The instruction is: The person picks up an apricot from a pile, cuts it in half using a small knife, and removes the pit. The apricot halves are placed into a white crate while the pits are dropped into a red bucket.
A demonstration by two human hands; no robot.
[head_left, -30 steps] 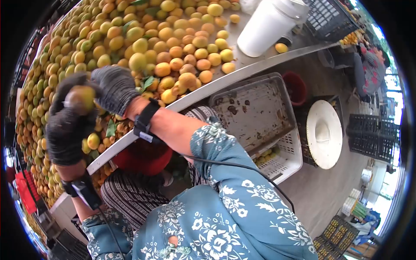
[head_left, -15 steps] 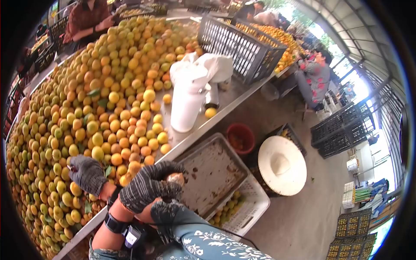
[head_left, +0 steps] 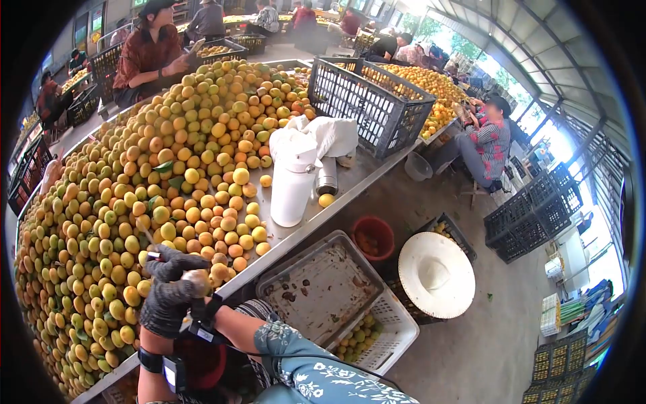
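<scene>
My left hand point(head_left: 165, 308), in a dark grey knit glove, is closed around a pale, blurred round fruit point(head_left: 196, 283), apparently an apricot. Just above it, my right hand point(head_left: 176, 262), gloved alike, is closed on a thin knife-like tool point(head_left: 146, 236) that points up over the heap. The two hands are close together, the left partly covering the right. Beneath and beyond them spreads a large pile of yellow-orange apricots point(head_left: 121, 222) on a metal-edged table.
A white bottle point(head_left: 293, 192) and steel flask point(head_left: 328, 176) stand near the table edge point(head_left: 363, 172), by a black crate point(head_left: 370, 101). Below are a grey tray point(head_left: 323, 286), white basket point(head_left: 397, 330), red bucket point(head_left: 373, 237) and straw hat point(head_left: 437, 275). A person point(head_left: 148, 57) sits opposite.
My left hand has swung left with the fruit, from above the tray to beside my right hand. The right hand has shifted slightly right. The view has tilted up.
</scene>
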